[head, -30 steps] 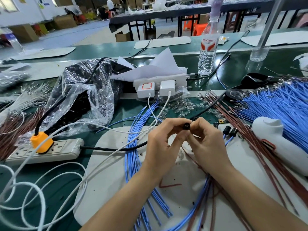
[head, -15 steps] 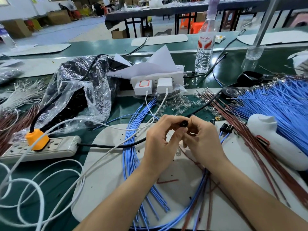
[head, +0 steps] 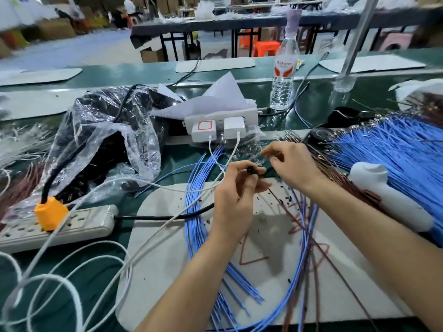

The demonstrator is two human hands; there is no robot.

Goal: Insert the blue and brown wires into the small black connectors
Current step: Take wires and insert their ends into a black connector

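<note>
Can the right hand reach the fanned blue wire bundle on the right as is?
Probably yes. The right hand is just left of the fanned blue wire bundle; only thin brown wires lie between, and the white plastic handheld tool sits nearer the person, off that path.

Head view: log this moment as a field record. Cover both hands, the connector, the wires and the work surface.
left hand: pinches black connector at its fingertips
right hand: just right of the connector, fingers curled; too blurred to tell what it holds
blue wires: loose bundle across white mat
brown wires: fanned out beyond the right hand, some strands on the mat
insertion: not visibly under way
</note>
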